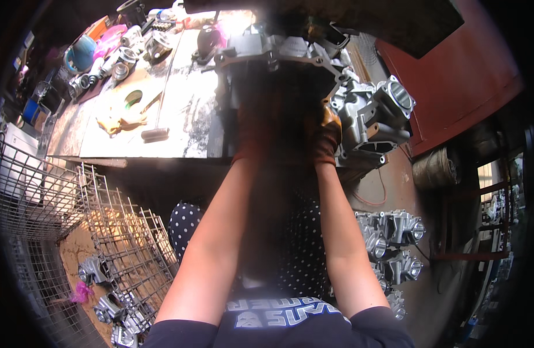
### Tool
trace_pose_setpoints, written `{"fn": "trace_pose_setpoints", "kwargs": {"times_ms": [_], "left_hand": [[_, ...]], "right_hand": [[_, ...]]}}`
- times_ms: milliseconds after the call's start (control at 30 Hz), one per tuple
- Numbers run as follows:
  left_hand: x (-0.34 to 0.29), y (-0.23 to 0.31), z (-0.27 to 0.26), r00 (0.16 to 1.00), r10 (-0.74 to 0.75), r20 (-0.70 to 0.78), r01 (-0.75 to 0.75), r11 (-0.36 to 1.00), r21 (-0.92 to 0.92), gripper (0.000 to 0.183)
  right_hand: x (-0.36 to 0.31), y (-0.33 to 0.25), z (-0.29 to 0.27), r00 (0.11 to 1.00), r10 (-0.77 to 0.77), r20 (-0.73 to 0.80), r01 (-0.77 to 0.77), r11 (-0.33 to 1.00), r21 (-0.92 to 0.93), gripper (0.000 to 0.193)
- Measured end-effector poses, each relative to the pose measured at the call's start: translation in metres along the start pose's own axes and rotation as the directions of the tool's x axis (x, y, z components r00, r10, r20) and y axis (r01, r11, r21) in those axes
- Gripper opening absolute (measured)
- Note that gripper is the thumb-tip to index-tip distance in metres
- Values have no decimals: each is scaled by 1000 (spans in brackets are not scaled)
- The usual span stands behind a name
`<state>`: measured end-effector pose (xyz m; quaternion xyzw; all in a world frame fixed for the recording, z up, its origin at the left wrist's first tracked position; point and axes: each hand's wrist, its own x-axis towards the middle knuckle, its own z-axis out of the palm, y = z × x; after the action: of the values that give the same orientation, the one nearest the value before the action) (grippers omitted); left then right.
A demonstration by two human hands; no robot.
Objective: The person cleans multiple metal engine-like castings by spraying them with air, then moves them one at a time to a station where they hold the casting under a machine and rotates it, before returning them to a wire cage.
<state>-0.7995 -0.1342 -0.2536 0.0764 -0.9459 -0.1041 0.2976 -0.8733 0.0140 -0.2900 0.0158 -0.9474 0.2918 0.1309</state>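
A large grey metal housing (pixel 273 56) with a flat bolt-holed flange sits at the table's front edge. A dark smear covers its middle. My left hand (pixel 252 130), in a dark reddish glove, reaches into that smear, and its fingers are hidden. My right hand (pixel 329 130) wears an orange-brown glove and lies at the right end of the flange. Its partly visible fingers look curled against the housing. Just right of it stands a silver casting (pixel 374 116) with a round bored opening.
Tools and metal parts crowd the table's (pixel 189 130) far left, near a yellow-stained glove (pixel 122 116) and a hammer (pixel 155 134). Wire baskets (pixel 125 232) stand low left, with castings (pixel 110 307) beside them. More castings (pixel 403 226) lie low right. A red panel (pixel 452 75) rises at right.
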Motion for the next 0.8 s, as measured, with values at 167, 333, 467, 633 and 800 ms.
{"fn": "trace_pose_setpoints", "kwargs": {"times_ms": [167,333,467,633,800], "left_hand": [[1,0,0,985,108,-132,-96,991,93,60],[-10,-6,1,994,85,-67,-73,983,168,61],[-5,15,0,995,100,-28,-92,976,198,54],[-8,-3,-2,1000,18,-15,-17,999,33,49],[8,3,-3,963,147,-227,-133,988,77,52]], "right_hand": [[8,14,8,983,-142,-119,163,969,186,39],[3,-7,-5,996,-85,2,82,974,209,39],[29,53,33,938,-247,-245,276,957,93,32],[-7,0,0,968,-224,-111,209,969,-129,35],[9,18,8,972,-192,-135,215,958,188,34]]}}
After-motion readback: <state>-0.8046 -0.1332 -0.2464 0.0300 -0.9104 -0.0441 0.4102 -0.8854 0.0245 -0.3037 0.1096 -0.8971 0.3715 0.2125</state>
